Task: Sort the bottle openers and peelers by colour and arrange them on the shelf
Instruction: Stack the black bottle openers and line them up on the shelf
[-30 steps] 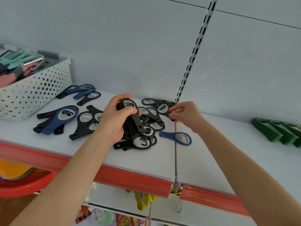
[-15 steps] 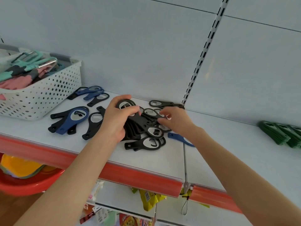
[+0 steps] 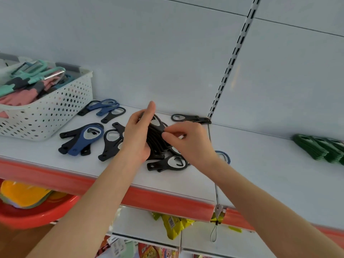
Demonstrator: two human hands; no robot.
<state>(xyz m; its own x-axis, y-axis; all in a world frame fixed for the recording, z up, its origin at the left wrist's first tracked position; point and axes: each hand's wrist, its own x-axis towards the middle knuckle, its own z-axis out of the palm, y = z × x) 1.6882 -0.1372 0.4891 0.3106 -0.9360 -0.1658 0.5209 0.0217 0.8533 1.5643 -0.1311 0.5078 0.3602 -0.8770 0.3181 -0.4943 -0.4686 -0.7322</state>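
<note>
On the white shelf [image 3: 260,164], just in front of the back wall, a stack of black bottle openers [image 3: 156,140] is held on edge above the board, its long axis running front to back with the ring ends pointed away from the person. The stack is gripped by the left hand [image 3: 136,136], thumb raised, and its right side is pinched by the curled fingers of the right hand [image 3: 189,140]. A loose black opener [image 3: 167,163] is laid flat below, ring to the right. Blue openers [image 3: 87,138] are scattered towards a white basket [image 3: 48,116] of peelers [image 3: 31,75]; a green stack [image 3: 320,148] is set well apart on the right.
</note>
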